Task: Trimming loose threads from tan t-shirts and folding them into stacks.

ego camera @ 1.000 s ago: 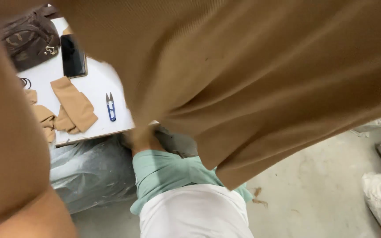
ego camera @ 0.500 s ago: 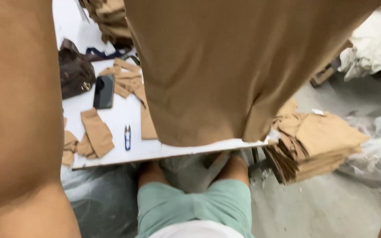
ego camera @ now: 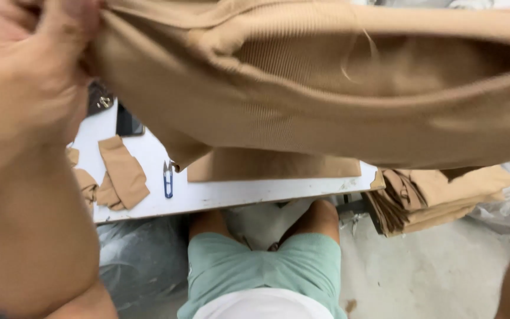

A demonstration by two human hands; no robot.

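Overhead — ribbed tan knit garment (ego camera: 326,88) in left grip (ego camera: 30,77)

A white table (ego camera: 231,192) stands over a grey concrete floor (ego camera: 420,277).

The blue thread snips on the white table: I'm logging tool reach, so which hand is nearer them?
Left. The left hand grips the tan garment above and left of the snips; the right hand is out of frame.

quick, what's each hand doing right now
left hand: closed, gripping the tan cloth at its edge
right hand: out of view, cannot be told
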